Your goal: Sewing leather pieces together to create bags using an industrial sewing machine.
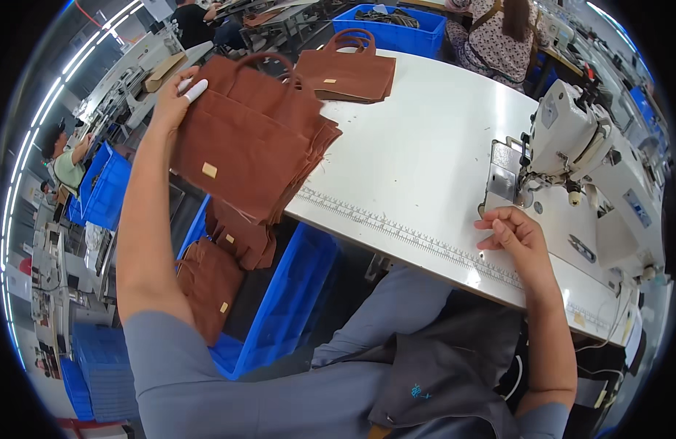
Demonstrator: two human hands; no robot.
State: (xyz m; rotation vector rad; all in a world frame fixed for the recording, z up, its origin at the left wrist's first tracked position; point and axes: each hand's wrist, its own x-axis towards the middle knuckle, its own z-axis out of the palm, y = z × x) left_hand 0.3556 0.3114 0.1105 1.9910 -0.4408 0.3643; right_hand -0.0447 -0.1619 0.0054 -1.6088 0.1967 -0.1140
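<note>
My left hand point(178, 101), with white coverings on two fingertips, grips the upper left edge of a stack of brown bag panels point(243, 139). The stack hangs tilted over the table's left end, several layers fanning out at its right edge. A handle loop and a small gold label show on its front piece. Over the table's front edge, near the sewing machine point(572, 139), my right hand point(512, 233) hovers with fingers loosely curled and apart, nothing in them. Another pile of brown bag panels with handles point(349, 73) lies at the table's far left corner.
Below the table's left end stands a blue bin point(279, 307) with more brown bag panels point(210, 285). A printed ruler strip point(396, 227) runs along the white table's front edge. Thread snips point(582, 249) lie beside the machine. Farther off are another blue bin point(393, 28) and several people.
</note>
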